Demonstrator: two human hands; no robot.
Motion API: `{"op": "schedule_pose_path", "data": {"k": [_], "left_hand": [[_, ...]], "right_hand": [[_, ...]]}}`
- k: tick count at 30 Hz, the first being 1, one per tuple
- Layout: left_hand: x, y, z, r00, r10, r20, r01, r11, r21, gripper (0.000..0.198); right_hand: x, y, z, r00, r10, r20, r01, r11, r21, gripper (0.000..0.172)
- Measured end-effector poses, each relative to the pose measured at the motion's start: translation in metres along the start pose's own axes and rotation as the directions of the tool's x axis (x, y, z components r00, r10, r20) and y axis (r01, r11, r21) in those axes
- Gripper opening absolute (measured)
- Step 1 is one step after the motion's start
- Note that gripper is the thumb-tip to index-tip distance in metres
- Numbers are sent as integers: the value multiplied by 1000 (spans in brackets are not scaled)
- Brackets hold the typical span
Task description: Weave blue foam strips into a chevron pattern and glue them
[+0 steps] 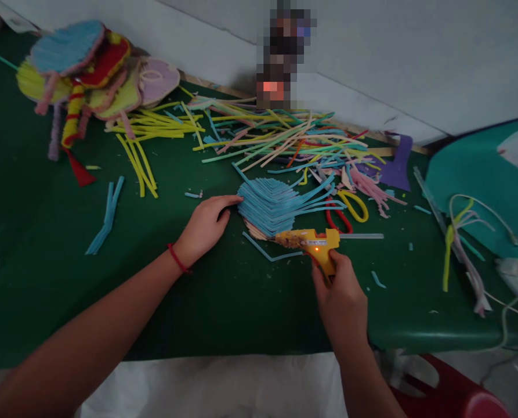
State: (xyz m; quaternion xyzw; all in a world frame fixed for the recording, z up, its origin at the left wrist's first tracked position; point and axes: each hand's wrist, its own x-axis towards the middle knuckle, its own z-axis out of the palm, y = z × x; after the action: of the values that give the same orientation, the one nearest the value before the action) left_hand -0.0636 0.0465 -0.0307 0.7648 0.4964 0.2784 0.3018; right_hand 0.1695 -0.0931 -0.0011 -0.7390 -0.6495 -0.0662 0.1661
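On a green table (224, 313), a round blue panel (267, 203) of fuzzy strips lay at centre; it looked light, soft and bendable, best held by its rim. The left hand (206, 229) touched that rim, index finger outstretched. The right hand (343, 293) had fingers wrapped round a yellow glue gun (308, 238), its small label (316, 242) unreadable.

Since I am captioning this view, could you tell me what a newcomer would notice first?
Probably the yellow glue gun in the right hand, by the near edge of a blue striped disc around the centre. The left hand rests at that disc's left side. Beyond lies a tangle of colourful strips, with fan-shaped pieces piled at upper left.
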Motion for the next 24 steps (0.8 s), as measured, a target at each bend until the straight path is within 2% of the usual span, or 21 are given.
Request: {"op": "schedule_pose_path", "data": {"k": [11,15,18,21,22,24], "left_hand": [[0,1,0,1000,-7,2,7,1000,18,38],[0,0,0,1000,-3,-7,3,1000,20,38],[0,1,-1,1000,-12,-19,12,1000,0,39],[-1,3,-2,999,-12,-48,11,1000,-6,38],[-1,4,-2,998,-7,-57,7,1000,-4,37],[-2,5,-3,998,0,-67,1,1000,11,37]], "right_hand": [[-3,5,0,1000,30,6,-30,998,49,27],[-3,14,-2,993,121,-5,-119,984,130,32],[2,36,-5,964,265,18,-264,949,173,50],[11,70,-5,890,451,64,-455,875,166,64],[15,83,-4,865,498,59,-501,851,156,66],[23,108,0,848,526,66,-530,835,147,65]]}}
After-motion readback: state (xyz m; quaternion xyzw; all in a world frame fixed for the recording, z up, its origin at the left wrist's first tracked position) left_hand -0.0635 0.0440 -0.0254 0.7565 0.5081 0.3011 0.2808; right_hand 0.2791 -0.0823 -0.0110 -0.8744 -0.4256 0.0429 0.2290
